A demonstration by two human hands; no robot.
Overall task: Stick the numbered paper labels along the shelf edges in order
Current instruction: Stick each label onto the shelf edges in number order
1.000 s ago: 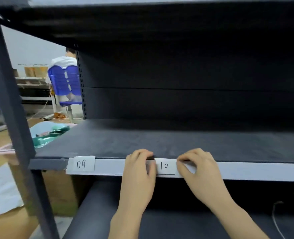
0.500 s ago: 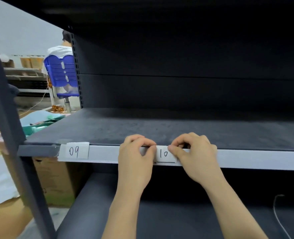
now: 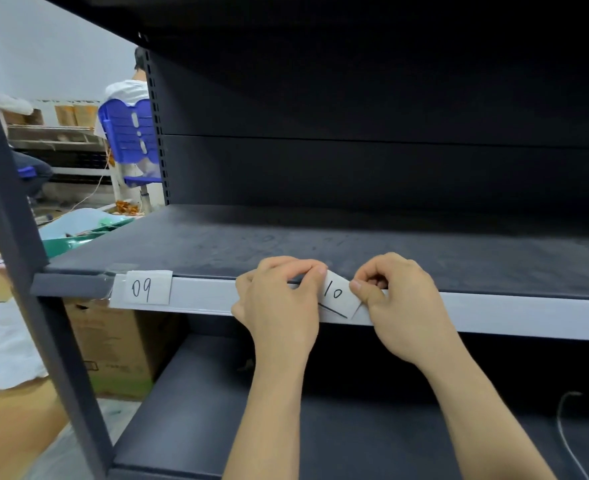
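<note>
Well left of the left hand (image 3: 279, 306), label 09 (image 3: 146, 287) lies flat on the pale shelf edge (image 3: 203, 295). The left hand pinches the upper left corner of label 10 (image 3: 336, 296), which sits tilted against the edge between both hands. The right hand (image 3: 404, 310) pinches its right side.
</note>
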